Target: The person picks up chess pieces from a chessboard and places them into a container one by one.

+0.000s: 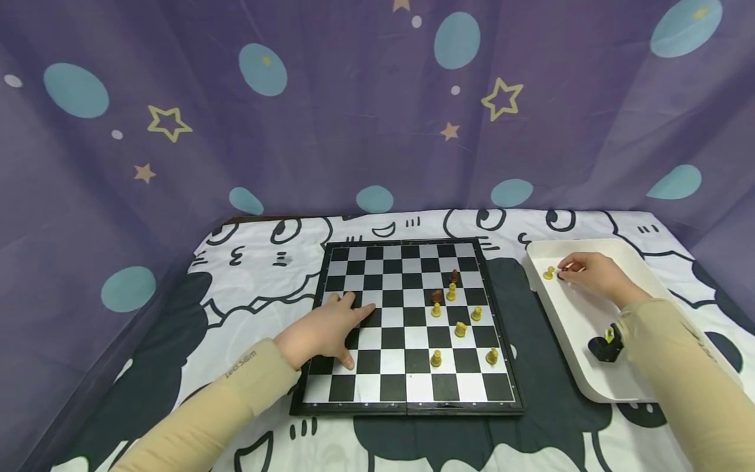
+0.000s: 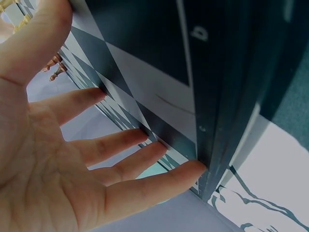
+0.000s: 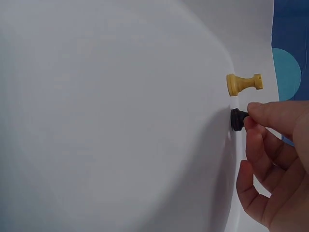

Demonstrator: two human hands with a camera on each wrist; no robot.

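Inside the white tray (image 1: 575, 321) on the right, my right hand (image 1: 598, 278) pinches a dark chess piece (image 3: 236, 120) between thumb and fingertips. Only its round base shows; the fingers hide its top. Beside it a yellow rook (image 3: 244, 84) lies on its side by the tray wall. My left hand (image 1: 324, 331) is spread over the left part of the black-and-white chessboard (image 1: 370, 387), with straight fingers and fingertips at its surface and edge. On the board's right half stand several yellow pieces (image 1: 460, 330) and two reddish-brown pieces (image 1: 436, 296).
A patterned black-and-white cloth (image 1: 259, 314) covers the table under board and tray. Behind it hangs a purple curtain (image 1: 366, 118) with stars and blue ovals. A black wristband device (image 1: 606, 346) shows at my right wrist, over the tray.
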